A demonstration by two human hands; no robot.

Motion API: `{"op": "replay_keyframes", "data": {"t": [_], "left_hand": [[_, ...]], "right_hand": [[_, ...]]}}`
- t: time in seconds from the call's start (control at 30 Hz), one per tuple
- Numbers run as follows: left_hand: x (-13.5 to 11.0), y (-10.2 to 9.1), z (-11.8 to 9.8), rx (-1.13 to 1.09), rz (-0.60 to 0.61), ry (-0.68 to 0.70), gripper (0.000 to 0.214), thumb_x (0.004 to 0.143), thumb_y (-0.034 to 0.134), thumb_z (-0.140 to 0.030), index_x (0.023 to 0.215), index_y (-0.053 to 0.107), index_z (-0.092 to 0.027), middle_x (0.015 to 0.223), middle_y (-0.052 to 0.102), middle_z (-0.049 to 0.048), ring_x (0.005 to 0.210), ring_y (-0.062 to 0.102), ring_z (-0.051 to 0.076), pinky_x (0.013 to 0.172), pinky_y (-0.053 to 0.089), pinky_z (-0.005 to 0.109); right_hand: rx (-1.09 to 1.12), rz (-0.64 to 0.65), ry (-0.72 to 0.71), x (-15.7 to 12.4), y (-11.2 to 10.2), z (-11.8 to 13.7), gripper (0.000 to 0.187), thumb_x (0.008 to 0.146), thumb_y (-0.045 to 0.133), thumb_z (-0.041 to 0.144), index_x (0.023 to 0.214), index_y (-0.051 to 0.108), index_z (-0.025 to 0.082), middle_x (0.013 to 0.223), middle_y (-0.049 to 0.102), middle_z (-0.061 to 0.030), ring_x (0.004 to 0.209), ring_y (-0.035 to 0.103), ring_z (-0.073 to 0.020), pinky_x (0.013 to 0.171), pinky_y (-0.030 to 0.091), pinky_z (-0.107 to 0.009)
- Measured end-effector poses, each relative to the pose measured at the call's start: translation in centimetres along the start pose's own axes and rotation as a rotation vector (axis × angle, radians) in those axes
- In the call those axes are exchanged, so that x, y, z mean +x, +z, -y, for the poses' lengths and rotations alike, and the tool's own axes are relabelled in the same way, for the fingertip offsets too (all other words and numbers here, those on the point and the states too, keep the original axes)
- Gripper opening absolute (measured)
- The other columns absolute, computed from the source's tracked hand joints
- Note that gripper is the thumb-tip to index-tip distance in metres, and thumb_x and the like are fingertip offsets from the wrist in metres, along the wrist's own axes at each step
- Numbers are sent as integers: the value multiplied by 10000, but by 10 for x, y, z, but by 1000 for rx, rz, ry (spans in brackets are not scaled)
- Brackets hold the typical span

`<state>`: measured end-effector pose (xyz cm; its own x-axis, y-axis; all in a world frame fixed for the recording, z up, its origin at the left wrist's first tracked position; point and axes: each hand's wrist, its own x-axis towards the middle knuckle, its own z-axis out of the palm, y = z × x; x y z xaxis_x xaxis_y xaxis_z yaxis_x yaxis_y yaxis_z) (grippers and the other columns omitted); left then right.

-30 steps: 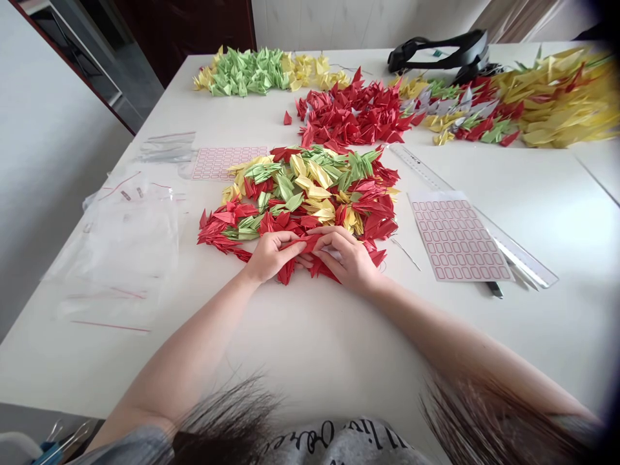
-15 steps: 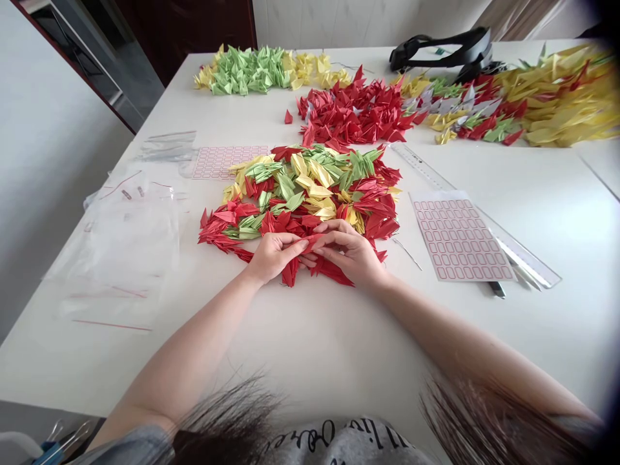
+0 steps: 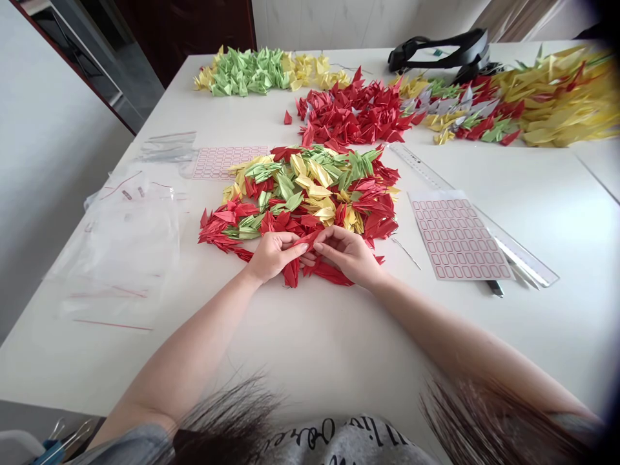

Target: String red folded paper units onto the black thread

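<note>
Between my hands is a red folded paper piece [image 3: 310, 240], pinched from both sides. My left hand [image 3: 274, 257] grips its left part between thumb and fingers. On the other side, my right hand [image 3: 349, 257] pinches it with thumb and index finger. Both hands are at the near edge of a heap of folded paper pieces [image 3: 310, 184] in red, yellow and green, several of them strung in bunches. More red pieces [image 3: 334, 271] lie just under my right hand. The fingers partly cover the held piece, so its full shape is hidden.
Clear plastic bags [image 3: 121, 252] lie on the left. Sticker sheets [image 3: 460, 239] [image 3: 227, 161] flank the heap. A ruler [image 3: 527, 258] and a needle-like wire [image 3: 407, 253] are on the right. Behind are a red paper pile [image 3: 356, 113], green pieces [image 3: 249, 71] and a black headset [image 3: 440, 55].
My right fingers have drawn together into a tighter pinch on the red paper piece; before, they were more stretched across it. My left hand has stayed almost still.
</note>
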<state>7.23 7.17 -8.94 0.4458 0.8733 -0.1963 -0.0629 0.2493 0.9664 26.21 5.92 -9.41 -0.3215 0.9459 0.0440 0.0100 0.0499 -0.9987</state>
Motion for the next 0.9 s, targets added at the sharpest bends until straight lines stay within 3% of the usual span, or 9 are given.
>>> {"op": "replay_keyframes", "data": {"t": [0.3,0.53,0.9], "left_hand": [[-2,2,-7,11,45,-49,340,682,789,-424,759,667,-117,739,746,89,718,736,261,707,614,362],[-2,-1,-4,32,99,-13,301,726,767,-390,812,671,-117,763,748,84,746,740,252,759,610,358],[-2,3,-7,91,96,-14,288,767,711,-402,799,681,-118,726,733,68,671,718,218,680,598,321]], "right_hand": [[110,-26,149,-1,-1,2,361,741,774,470,789,621,146,799,669,-51,729,620,-144,674,524,-275],[101,-36,167,0,0,6,371,702,797,461,770,617,144,781,678,-50,692,625,-140,635,521,-264],[130,-52,151,-1,1,7,421,670,822,393,801,476,191,648,569,35,524,512,-88,463,402,-213]]}}
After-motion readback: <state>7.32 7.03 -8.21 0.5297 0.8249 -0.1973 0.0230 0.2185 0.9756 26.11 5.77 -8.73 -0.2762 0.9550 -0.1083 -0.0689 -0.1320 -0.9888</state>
